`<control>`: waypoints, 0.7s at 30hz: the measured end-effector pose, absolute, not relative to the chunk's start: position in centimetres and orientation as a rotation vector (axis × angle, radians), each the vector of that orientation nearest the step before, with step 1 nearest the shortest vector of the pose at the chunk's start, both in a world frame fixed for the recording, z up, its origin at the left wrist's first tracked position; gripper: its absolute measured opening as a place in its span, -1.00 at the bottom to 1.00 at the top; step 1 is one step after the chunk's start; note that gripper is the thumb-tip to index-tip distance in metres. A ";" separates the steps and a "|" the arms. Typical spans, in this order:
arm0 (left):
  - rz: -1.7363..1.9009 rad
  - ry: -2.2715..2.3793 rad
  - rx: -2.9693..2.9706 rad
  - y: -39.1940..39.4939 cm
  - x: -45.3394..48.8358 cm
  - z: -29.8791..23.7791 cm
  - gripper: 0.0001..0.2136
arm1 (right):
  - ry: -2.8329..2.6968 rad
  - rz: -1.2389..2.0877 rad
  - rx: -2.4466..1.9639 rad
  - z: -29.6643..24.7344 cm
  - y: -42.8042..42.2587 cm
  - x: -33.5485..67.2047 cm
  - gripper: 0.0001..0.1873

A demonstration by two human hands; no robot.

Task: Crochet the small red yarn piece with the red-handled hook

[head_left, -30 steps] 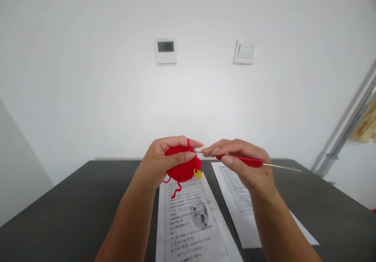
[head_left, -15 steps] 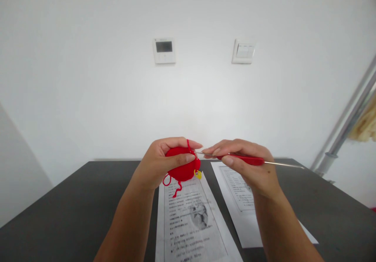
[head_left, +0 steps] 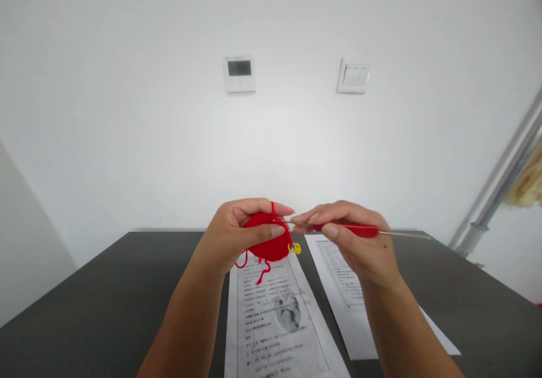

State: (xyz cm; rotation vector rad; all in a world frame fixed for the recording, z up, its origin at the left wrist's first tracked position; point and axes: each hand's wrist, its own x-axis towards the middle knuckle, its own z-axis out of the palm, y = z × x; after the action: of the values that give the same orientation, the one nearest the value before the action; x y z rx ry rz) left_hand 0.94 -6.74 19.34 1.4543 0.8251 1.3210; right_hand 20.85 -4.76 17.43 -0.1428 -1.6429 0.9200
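My left hand [head_left: 241, 231] is closed on a round red crochet piece [head_left: 271, 249], thumb in front and fingers behind. Red yarn [head_left: 273, 208] runs over its raised index finger. A yellow stitch marker [head_left: 295, 248] hangs from the piece's right edge, and a short crinkled yarn tail [head_left: 264, 272] dangles below. Pinched in my right hand [head_left: 355, 231] is a crochet hook [head_left: 355, 229] with a red handle and thin metal shafts at both ends. Its left tip meets the top edge of the piece, at the yarn; the exact stitch is too small to make out.
Two printed sheets lie on the dark table [head_left: 105, 299]: one sheet [head_left: 271, 344] below my left hand, another sheet [head_left: 355, 333] partly behind my right forearm. A thermostat [head_left: 240, 84] and a light switch [head_left: 354, 75] are on the white wall. A grey metal pole [head_left: 503, 180] slants at the right.
The crochet piece has shifted slightly right and turned a little, with its marker swinging outward and up. The hook has moved slightly left, its tip now at the piece's edge.
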 end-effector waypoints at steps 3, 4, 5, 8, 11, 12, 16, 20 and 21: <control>1.294 0.799 1.440 -6.6 0.9 19.3 -0.74 | -1.638 0.900 -0.161 17.4 -4.8 20.6 -0.91; 1.292 0.792 1.430 -6.7 0.9 19.3 -0.75 | -1.640 0.890 -0.165 17.4 -4.8 20.5 -0.91; 1.292 0.788 1.416 -6.7 0.9 19.3 -0.75 | -1.645 0.880 -0.164 17.4 -4.8 20.5 -0.91; 1.300 0.779 1.370 -7.0 1.1 19.4 -0.76 | -1.662 0.853 -0.150 17.4 -4.8 20.5 -0.89; 1.311 0.762 1.338 -7.1 1.3 19.5 -0.75 | -1.668 0.830 -0.147 17.3 -4.7 20.7 -0.86; 1.308 0.753 1.334 -7.2 1.3 19.5 -0.75 | -1.666 0.820 -0.155 17.3 -4.7 20.8 -0.85; 1.255 0.696 1.333 -7.1 1.0 19.5 -0.74 | -1.681 0.769 -0.191 17.3 -4.8 21.1 -0.88; 1.213 0.571 1.312 -6.6 0.6 19.3 -0.76 | -1.762 0.694 -0.169 17.6 -5.0 21.4 -0.85; 1.200 0.543 1.302 -6.4 0.5 19.2 -0.76 | -1.799 0.674 -0.159 17.7 -5.1 21.6 -0.83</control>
State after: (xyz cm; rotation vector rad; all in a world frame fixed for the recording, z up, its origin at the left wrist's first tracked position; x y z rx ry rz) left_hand 0.52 -6.40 19.20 1.3022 0.5433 1.2003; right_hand 21.58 -5.05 17.72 -0.1594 -1.7989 0.6738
